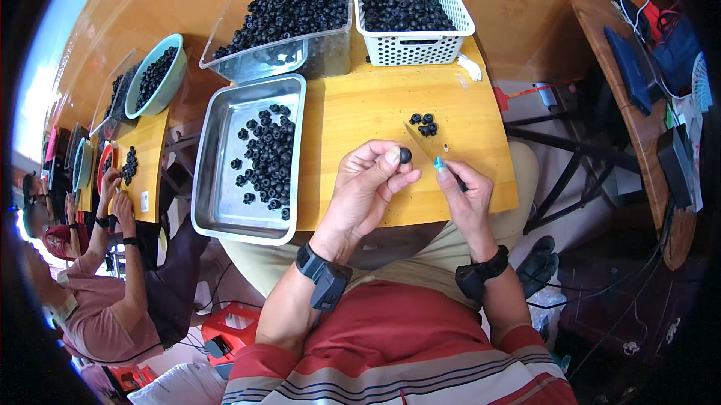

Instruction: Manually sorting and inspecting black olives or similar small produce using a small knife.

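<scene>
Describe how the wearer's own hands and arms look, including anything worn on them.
The left hand and right hand are ungloved. Each wrist has a dark strap bearing a boxy black device. The forearms are bare below short sleeves, red at the ends with grey stripes higher up.

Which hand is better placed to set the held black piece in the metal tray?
Likely the left hand: it pinches the black piece and is nearer the metal tray; the right hand holds the knife.
</scene>
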The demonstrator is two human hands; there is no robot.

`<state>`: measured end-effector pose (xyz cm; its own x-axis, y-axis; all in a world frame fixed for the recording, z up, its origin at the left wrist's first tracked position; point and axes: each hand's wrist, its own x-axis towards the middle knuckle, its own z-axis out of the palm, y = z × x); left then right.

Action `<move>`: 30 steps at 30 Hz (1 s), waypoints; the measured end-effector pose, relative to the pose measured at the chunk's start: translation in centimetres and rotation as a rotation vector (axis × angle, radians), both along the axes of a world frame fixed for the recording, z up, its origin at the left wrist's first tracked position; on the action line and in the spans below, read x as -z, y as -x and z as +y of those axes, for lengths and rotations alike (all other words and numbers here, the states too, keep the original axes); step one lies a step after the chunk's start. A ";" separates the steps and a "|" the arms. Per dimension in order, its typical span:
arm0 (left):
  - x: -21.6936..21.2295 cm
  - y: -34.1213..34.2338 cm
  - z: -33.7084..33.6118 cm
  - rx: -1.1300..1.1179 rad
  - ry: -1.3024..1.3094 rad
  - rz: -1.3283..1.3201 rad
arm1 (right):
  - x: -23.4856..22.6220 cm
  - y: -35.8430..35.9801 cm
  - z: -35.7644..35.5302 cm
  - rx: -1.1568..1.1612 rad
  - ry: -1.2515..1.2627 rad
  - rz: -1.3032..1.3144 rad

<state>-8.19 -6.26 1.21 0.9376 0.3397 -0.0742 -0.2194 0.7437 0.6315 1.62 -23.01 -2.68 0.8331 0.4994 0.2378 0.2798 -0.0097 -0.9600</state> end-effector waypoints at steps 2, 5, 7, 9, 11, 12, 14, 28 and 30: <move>0.1 0.0 0.2 -0.028 -0.010 0.009 | -0.2 0.0 0.1 -0.008 -0.044 -0.009; 0.3 0.3 0.1 -0.057 -0.011 0.045 | -0.2 0.0 -0.4 -0.039 -0.042 -0.047; 0.5 0.3 -0.1 -0.057 -0.013 0.057 | -0.6 0.1 -0.6 -0.098 -0.039 -0.111; 0.8 0.4 -0.1 -0.057 -0.016 0.068 | -0.4 0.1 -0.7 -0.119 -0.045 -0.125; 1.0 0.4 -0.2 -0.058 -0.010 0.059 | -0.3 0.1 -0.7 -0.140 -0.053 -0.140; 0.9 0.5 -0.2 -0.059 -0.011 0.060 | -0.3 0.1 -0.6 -0.142 -0.061 -0.145; 0.8 0.6 -0.4 -0.075 -0.014 0.064 | -0.3 0.2 -0.5 -0.144 -0.070 -0.150; 0.4 1.6 -0.5 -0.081 -0.023 0.062 | -0.6 0.2 -0.4 -0.127 -0.059 -0.123; -0.3 2.0 -0.6 -0.101 -0.038 0.071 | -0.6 0.4 -0.4 -0.118 -0.055 -0.096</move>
<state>-10.23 -6.90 1.49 0.8913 0.4360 -0.1246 -0.2457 0.6954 0.6753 1.25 -23.36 -2.04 0.7414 0.5768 0.3430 0.3661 0.0807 -0.9271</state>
